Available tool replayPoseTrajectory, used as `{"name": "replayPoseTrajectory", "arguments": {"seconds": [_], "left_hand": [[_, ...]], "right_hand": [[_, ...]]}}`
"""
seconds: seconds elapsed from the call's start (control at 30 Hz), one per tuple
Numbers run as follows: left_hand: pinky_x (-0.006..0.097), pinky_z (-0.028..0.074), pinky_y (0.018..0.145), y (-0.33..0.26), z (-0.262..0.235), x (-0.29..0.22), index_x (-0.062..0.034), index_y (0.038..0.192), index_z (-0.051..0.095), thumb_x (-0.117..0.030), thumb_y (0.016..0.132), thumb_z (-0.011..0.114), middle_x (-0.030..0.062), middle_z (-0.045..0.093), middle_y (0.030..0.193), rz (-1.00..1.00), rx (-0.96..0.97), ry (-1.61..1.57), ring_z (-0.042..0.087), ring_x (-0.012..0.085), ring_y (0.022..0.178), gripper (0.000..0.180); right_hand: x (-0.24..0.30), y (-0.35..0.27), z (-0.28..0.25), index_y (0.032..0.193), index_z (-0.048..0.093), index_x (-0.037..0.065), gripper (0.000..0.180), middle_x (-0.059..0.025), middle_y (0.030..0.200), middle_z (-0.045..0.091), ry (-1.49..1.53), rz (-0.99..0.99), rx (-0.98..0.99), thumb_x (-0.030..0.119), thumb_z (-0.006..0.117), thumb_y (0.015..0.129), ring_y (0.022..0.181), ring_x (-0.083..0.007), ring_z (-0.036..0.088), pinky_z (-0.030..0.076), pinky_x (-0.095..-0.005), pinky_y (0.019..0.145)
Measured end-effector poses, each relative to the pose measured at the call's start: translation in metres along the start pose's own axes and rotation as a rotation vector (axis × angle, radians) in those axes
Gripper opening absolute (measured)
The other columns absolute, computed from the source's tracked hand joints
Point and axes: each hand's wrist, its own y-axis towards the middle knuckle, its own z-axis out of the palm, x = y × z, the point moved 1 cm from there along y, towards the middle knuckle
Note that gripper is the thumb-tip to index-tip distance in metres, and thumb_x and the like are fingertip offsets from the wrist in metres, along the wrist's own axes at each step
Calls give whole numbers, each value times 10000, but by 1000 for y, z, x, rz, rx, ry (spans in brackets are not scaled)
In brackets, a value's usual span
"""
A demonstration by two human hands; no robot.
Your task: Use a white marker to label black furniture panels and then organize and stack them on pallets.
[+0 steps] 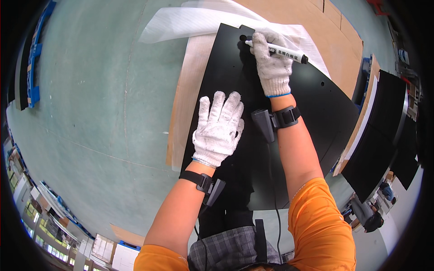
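A large flat black panel point(312, 122) lies in front of me, with a few small round holes in its surface. My right hand point(274, 58), in a white knit glove, grips a white marker pen point(282, 52) with a dark end. The pen's tip points left, close beside a round hole point(242, 38) near the panel's far edge; whether it touches the surface I cannot tell. My left hand point(217, 128), gloved the same way, rests flat on the panel's left part, fingers stretched and slightly apart, holding nothing.
White foam sheeting point(181, 22) and brown cardboard point(337, 45) lie under and beyond the panel. More black panels point(377, 131) stack at the right. A blue pallet point(34, 67) stands at the far left on the green floor point(99, 90). Another person point(368, 214) shows at the right.
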Motion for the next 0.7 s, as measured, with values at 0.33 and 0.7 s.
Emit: {"name": "replayPoseTrajectory", "arguments": {"seconds": [0.33,0.7], "left_hand": [[493,204,1094,-2,1,-1,-108,1104,623,-166,759,616,55,523,1285,-5,8,-2,409,303,1258,350],[493,191,1100,-3,1,-2,-106,1118,618,-178,763,617,54,510,1303,-8,24,-1,383,298,1282,363]], "right_hand": [[-2,0,-2,842,623,40,155,-62,754,651,26,10,-8,194,644,839,696,-158,621,487,-272,667],[0,-1,-5,849,632,41,165,-72,760,650,118,94,2,205,640,837,687,-160,620,487,-270,663]]}}
